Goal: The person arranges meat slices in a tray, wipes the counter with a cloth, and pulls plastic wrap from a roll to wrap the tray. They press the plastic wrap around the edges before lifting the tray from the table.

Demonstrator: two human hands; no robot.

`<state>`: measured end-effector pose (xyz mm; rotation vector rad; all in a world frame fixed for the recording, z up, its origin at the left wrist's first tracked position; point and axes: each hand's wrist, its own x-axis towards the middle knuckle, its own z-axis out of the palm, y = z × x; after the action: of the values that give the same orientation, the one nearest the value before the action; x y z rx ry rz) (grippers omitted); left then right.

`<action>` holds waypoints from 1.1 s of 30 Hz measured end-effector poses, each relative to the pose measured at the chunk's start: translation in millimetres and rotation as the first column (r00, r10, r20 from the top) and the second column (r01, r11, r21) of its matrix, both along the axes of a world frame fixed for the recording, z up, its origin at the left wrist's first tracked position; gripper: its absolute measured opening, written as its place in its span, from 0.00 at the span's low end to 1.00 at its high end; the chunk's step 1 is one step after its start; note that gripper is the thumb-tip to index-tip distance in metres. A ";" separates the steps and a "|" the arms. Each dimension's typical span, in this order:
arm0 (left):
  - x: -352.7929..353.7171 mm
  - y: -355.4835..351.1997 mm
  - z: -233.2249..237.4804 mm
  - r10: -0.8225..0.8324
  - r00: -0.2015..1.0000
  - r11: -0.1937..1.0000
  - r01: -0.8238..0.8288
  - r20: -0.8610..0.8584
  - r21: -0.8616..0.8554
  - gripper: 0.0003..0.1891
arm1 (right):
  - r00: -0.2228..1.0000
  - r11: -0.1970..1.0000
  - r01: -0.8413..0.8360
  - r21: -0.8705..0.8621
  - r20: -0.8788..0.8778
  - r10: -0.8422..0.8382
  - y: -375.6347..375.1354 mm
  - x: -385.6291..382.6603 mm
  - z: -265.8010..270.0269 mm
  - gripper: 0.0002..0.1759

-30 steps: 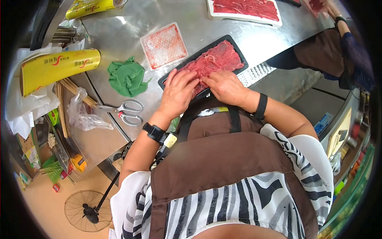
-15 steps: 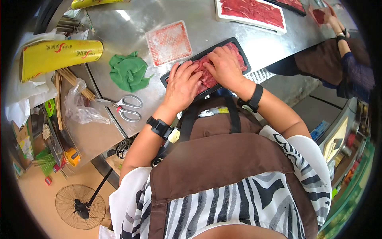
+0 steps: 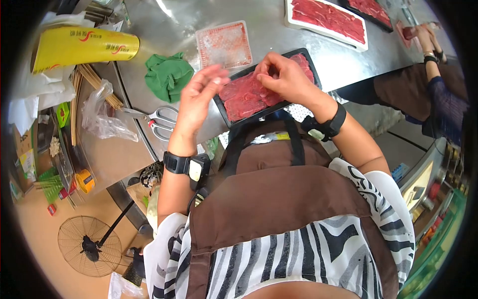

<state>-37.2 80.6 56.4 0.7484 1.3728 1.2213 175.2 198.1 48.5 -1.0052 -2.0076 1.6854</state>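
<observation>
A black tray in front of me holds slices of red raw meat. My left hand is raised just off the tray's left end, fingers extended and slightly blurred, with nothing visible in it. Over the middle of the meat, my right hand has its fingers curled and thumb brought to them in a pinch. What lies between those fingertips, if anything, is hidden. Beyond the tray stands a clear plastic container with reddish smears. A green cloth lies to the left of my left hand.
Scissors lie left of the tray, near skewers and a plastic bag. A yellow cling-film roll is farther left. A white tray of meat and another black tray sit at the back right, near a co-worker's hands.
My left hand has lifted off the meat and moved left. My right hand has gone from lying on the meat to a pinch above it. More of the meat shows, lying flatter.
</observation>
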 end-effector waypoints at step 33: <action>42.9 -59.0 -45.6 0.178 0.679 0.981 -0.064 -0.713 0.184 0.07 | 0.930 0.777 -0.367 0.511 0.215 0.298 -54.9 -19.4 -45.3 0.05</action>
<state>5.7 21.7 10.8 1.3685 2.0230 1.1757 155.8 143.3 3.2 -0.5784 -2.6576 1.0731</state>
